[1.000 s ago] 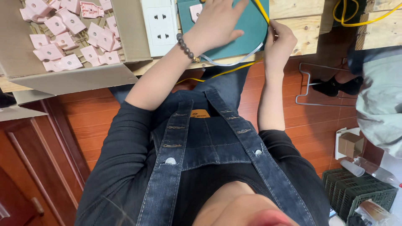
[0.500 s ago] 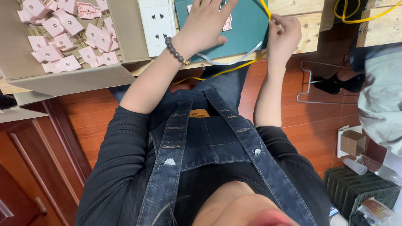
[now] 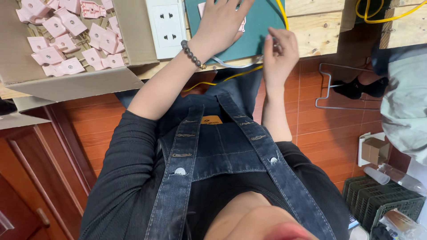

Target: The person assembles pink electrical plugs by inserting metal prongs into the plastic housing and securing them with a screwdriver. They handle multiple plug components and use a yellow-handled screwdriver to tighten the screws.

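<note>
My left hand [image 3: 222,24], with a dark bead bracelet on its wrist, lies flat with fingers spread on a teal mat [image 3: 262,26] on the wooden bench. It covers most of a pink plastic part [image 3: 243,24]. My right hand [image 3: 280,53] is at the mat's near right corner with the fingers curled together. A small pale piece [image 3: 275,44] shows at the fingertips, too small to identify. A yellow cable [image 3: 281,11] runs along the mat's right edge, just above that hand.
An open cardboard box [image 3: 129,26] at the left holds several pink plastic parts [image 3: 58,40]. A white power socket strip [image 3: 165,26] lies between box and mat. Another person's sleeve [image 3: 404,102] is at the right, with a green crate [image 3: 382,202] and small box [image 3: 376,150] on the floor.
My right hand has dropped from the mat's right edge to its near corner and curled its fingers. My left hand stays spread on the mat, shifted slightly.
</note>
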